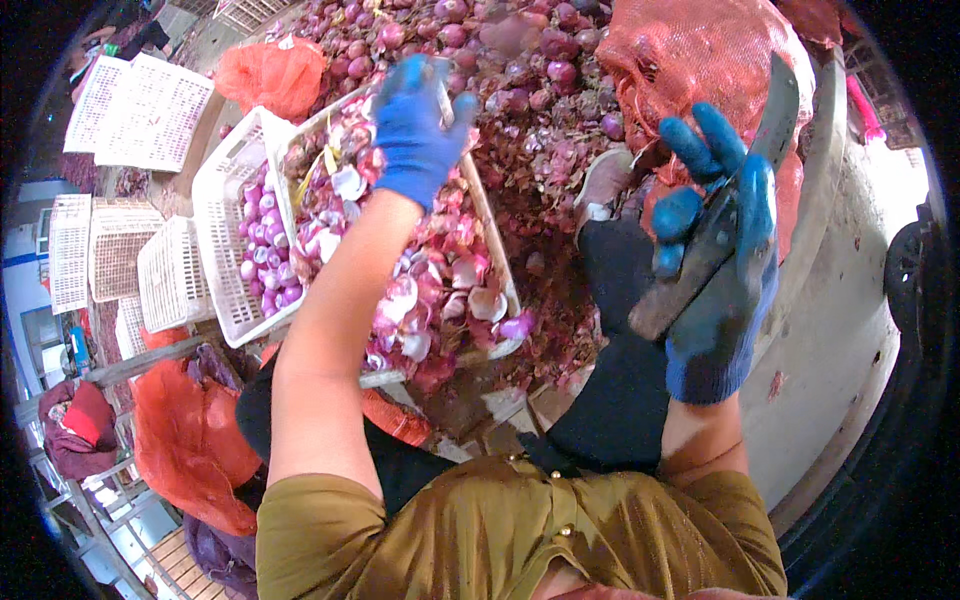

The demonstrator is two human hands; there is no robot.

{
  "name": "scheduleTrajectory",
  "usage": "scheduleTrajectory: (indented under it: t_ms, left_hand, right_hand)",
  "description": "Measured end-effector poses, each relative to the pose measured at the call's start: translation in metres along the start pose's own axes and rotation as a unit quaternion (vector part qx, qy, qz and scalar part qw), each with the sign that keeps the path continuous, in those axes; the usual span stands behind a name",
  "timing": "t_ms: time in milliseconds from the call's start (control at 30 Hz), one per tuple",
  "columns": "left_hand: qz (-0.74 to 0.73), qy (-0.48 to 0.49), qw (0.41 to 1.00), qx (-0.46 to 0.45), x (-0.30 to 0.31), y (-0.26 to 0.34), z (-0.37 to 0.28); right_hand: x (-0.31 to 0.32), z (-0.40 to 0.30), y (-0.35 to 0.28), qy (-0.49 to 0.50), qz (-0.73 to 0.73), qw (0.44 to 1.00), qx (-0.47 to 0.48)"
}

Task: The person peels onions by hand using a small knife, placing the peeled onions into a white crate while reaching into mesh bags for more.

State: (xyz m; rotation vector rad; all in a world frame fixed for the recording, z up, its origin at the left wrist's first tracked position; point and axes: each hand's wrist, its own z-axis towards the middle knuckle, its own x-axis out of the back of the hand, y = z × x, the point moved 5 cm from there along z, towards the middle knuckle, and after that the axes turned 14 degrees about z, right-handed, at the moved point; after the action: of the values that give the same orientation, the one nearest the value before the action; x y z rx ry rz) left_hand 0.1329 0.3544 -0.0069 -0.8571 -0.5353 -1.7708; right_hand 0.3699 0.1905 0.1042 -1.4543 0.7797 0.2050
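My left hand (420, 139), in a blue work glove, is blurred over the far end of a white plastic crate (491, 217). Whether its fingers hold anything is hard to tell. Red onion skins and cut pieces (420, 300) fill that crate. My right hand (724, 262), gloved in blue with a dark coated palm, grips a knife (694, 289) by its worn handle. Its wide blade (780, 105) points up and away, and some of the fingers are spread. Left of the skins, a second white crate (225, 225) contains peeled purple onions (266, 247).
Unpeeled red onions (450, 34) and loose skins are heaped beyond the crates. A full red mesh sack (697, 60) stands at the right, near my shoe (606, 180). More white crates (172, 277) and an orange mesh bag (184, 442) are on the left.
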Motion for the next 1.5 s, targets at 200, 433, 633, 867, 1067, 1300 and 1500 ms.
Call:
scheduleTrajectory:
  t_ms: [200, 433, 633, 867, 1067, 1300, 1500]
  left_hand:
    - [-0.013, -0.382, 0.922, 0.064, -0.202, 0.058, -0.013]
    - [0.076, -0.417, 0.892, 0.159, -0.326, 0.039, -0.024]
    - [0.095, -0.356, 0.929, -0.021, -0.327, 0.068, -0.023]
    - [0.077, -0.549, 0.831, 0.046, -0.325, 0.083, -0.067]
    - [-0.031, -0.54, 0.838, 0.073, -0.219, 0.112, -0.021]
    - [-0.603, -0.365, 0.641, 0.304, -0.105, 0.093, -0.029]
    - [-0.707, -0.307, 0.487, 0.411, 0.07, 0.075, -0.062]
  right_hand:
    - [0.012, 0.005, 0.01, -0.024, 0.06, 0.993, -0.102]
    - [0.011, 0.019, 0.026, -0.047, 0.19, 0.96, -0.199]
    - [0.012, 0.021, 0.035, -0.016, 0.092, 0.962, -0.256]
    - [0.019, 0.011, 0.034, 0.011, 0.054, 0.935, -0.349]
    - [0.001, 0.003, 0.038, -0.092, 0.073, 0.941, -0.317]
    - [0.003, 0.003, 0.075, -0.073, -0.012, 0.985, -0.158]
    - [-0.018, -0.002, 0.103, -0.206, -0.345, 0.913, 0.065]
